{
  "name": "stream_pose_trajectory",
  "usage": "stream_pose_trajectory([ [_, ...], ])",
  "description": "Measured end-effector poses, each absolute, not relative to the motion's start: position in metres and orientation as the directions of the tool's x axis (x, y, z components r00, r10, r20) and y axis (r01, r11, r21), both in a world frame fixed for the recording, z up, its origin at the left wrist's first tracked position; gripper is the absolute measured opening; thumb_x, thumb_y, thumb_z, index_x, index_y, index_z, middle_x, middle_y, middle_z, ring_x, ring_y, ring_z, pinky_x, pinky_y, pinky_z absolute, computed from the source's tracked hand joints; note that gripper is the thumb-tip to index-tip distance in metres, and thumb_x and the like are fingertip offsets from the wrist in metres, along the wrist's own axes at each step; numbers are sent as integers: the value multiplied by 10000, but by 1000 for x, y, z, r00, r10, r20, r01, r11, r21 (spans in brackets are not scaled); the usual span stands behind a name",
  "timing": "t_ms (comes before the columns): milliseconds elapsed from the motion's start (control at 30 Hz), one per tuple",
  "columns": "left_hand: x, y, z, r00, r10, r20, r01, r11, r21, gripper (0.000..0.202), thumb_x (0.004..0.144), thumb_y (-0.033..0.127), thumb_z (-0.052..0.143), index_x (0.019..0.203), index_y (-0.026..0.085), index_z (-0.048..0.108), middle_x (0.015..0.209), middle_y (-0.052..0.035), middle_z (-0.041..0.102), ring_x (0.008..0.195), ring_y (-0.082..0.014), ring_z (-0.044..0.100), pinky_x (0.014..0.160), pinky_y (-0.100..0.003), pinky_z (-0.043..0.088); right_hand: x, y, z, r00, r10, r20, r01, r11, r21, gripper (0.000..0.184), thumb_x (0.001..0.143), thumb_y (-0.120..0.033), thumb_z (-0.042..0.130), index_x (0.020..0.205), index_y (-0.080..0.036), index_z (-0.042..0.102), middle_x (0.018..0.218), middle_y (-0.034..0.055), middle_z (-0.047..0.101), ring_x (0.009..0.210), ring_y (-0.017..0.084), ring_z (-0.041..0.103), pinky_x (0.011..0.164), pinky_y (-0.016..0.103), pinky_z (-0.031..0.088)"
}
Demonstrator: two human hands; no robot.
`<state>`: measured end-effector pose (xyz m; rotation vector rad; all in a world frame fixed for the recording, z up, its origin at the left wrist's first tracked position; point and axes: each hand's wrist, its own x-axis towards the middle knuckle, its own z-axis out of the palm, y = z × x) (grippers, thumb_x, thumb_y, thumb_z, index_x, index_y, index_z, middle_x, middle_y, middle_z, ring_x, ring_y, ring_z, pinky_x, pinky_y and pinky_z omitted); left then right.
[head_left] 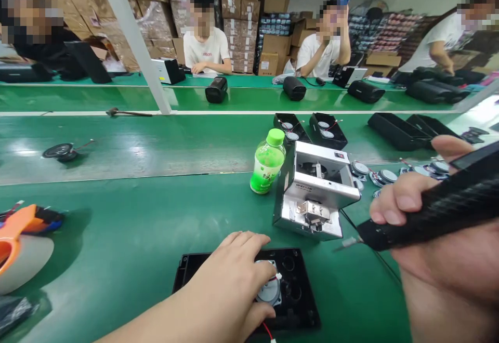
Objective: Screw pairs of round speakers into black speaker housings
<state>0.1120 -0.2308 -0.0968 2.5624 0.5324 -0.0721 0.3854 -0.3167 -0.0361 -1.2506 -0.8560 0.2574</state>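
My left hand (241,275) is over a black plastic speaker panel (307,306) lying on the green bench. Its thumb and index finger curve round a round silver speaker driver (270,293) set in the panel, and the palm hides part of both. A red wire (267,330) with a white connector shows below the thumb. My right hand (436,218) is closed round a black electric screwdriver (440,205), raised at the right. Its bit points left and down, apart from the panel.
A silver screw feeder (323,187) and a green-capped bottle (268,162) stand beyond the panel. Several loose drivers (385,176) lie right of the feeder. An orange tape dispenser (23,228) sits at the left. People (206,47) work across the bench, behind black speakers (216,90).
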Motion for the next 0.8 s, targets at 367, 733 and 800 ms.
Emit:
stream_pose_trajectory([
  [367,108,-218,-109,925,327,-192,377,-732,568,366,833,301,952,1141,211,776,1572,-109,643,1347,-381,685,1144,-570,619,361,-265,-37,563,637,527,303,434,-848,769,829,-1032,604,1058,-300,658,552,-42,615,417,250,511,330,383,415],
  [733,107,-220,-100,910,370,-187,412,-760,502,506,839,387,966,1274,204,783,1506,-139,695,1326,-404,693,1137,-621,605,356,-276,-42,528,676,514,293,423,-858,648,1148,-719,272,1381,-311,718,652,26,622,509,227,564,411,356,449],
  [800,108,-220,-100,904,384,-187,425,-768,479,545,841,452,967,1289,201,785,1491,-145,702,1330,-408,689,1140,-626,599,354,-282,-42,526,703,478,289,381,-878,681,1142,-729,217,1371,-320,711,627,22,592,472,227,539,399,357,443],
])
